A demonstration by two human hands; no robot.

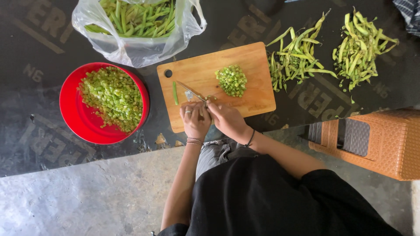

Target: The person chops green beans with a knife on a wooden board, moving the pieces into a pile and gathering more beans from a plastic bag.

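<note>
My left hand (195,120), with a ring and bracelets, rests at the near edge of the wooden cutting board (253,94) and pinches a small green bean piece. My right hand (226,119) is closed on the handle of a knife (189,91), whose blade points up and left over the board. One long green bean (175,93) lies on the board just left of the blade. A small heap of chopped beans (232,80) sits near the board's middle.
A red bowl (74,116) of chopped beans stands left of the board. Behind it is a clear plastic bag (140,48) of whole beans. Two piles of bean trimmings (295,54) (361,46) lie at the right. An orange woven stool (385,144) stands at the near right.
</note>
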